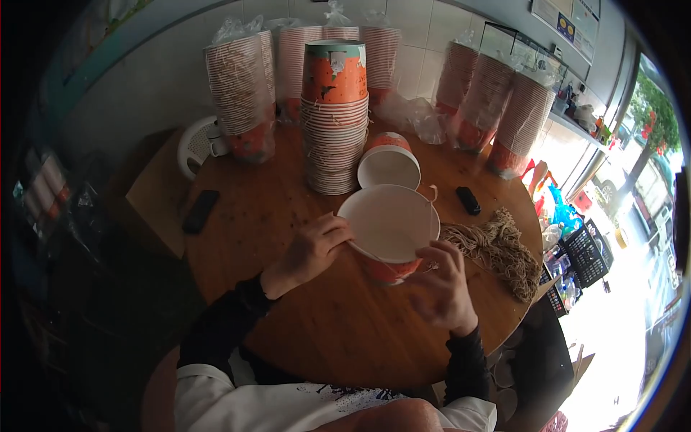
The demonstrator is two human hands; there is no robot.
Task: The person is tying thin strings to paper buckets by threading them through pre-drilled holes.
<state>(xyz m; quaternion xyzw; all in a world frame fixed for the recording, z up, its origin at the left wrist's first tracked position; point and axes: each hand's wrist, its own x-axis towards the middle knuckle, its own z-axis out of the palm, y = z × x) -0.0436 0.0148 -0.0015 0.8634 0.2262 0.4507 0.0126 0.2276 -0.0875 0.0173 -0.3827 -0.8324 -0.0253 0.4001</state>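
Note:
An orange paper bucket (389, 219) with a white inside is tilted toward me above the near half of the round table. My left hand (315, 245) is closed on its left rim, fingers pinched at the edge. At the lower right rim is my right hand (440, 281), its fingers curled in and partly blurred, seemingly pinching a thin string that runs along the bucket's right side. A short loop of this string (433, 193) sticks out at the upper right rim. Just behind, another orange bucket (389, 169) lies on its side, its white mouth facing me.
A tall stack of upturned buckets (335, 137) stands behind. Bagged bucket stacks (241, 93) line the table's far left, with more bagged stacks (493, 101) at far right. A bundle of beige strings (504, 252) lies right, near a small black object (468, 201). A dark phone-like object (201, 212) lies left.

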